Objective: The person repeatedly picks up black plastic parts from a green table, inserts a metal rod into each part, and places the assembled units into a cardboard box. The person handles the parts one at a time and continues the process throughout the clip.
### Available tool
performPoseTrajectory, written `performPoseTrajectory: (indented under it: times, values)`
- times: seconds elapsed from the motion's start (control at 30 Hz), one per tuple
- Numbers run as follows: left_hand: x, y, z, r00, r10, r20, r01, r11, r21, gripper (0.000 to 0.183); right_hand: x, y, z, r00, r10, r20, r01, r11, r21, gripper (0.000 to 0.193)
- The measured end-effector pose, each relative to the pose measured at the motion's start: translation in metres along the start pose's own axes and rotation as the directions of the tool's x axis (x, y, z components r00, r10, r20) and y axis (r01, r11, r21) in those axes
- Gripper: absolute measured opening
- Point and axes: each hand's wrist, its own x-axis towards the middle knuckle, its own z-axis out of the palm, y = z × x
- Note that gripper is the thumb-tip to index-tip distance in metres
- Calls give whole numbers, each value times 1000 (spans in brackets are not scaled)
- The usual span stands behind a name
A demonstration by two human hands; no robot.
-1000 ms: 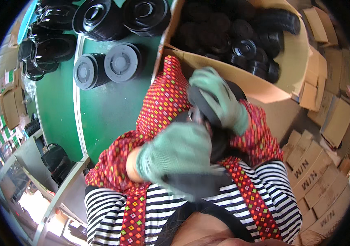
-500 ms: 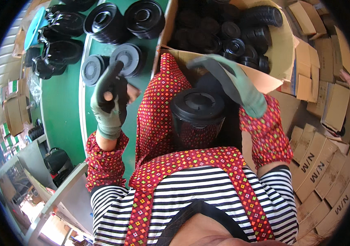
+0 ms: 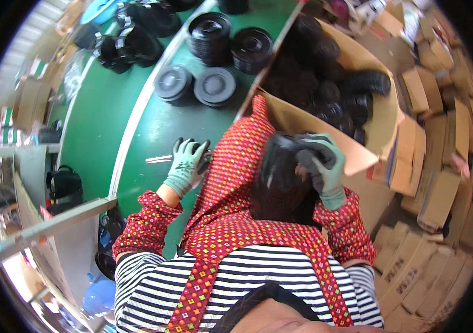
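A dark, glossy black round container (image 3: 276,180) is at my lap, in front of the red patterned apron (image 3: 231,166), blurred by motion. My right hand (image 3: 325,161), in a green and black glove, has its fingers curled on the container's upper right side. Its lid cannot be made out. Over the green table my left hand (image 3: 186,161), gloved the same way, rests with bent fingers over a thin metal tool (image 3: 159,159). One end of the tool sticks out to the left; the rest lies hidden under the hand.
Stacked black round parts (image 3: 210,39) and two grey-topped stacks (image 3: 215,86) stand on the green table (image 3: 153,130). An open carton (image 3: 353,53) of black parts is beyond my right hand. Flattened cardboard boxes (image 3: 414,277) lie at the right.
My right hand has gone from spread beside the lidded container to gripping it. My left hand has come down from the air onto the metal tool. The whole view has shifted.
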Motion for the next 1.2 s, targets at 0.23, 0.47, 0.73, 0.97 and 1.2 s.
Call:
performPoseTrajectory:
  times: [0.23, 0.47, 0.73, 0.97, 1.2]
  values:
    - [1, 64, -100, 975, 150, -164, -222, 606, -764, 93, 58, -62, 27, 881, 453, 136, -362, 462, 810, 63]
    - [-42, 35, -135, 939, -329, -95, -24, 211, -977, 38, 73, -18, 126, 875, 359, 324, -481, 576, 661, 50]
    - [6, -161, -115, 525, -809, -264, -90, 256, -962, 29, 55, 14, 143, 834, 455, 312, -545, 592, 594, 42]
    - [62, -294, -78, 341, -923, -179, -93, 157, -983, 24, 54, -1, 126, 858, 417, 300, -513, 658, 551, 44]
    - [54, -302, -69, 274, -928, -251, 174, 305, -936, 57, 77, 5, 92, 870, 433, 236, -492, 722, 486, 42]
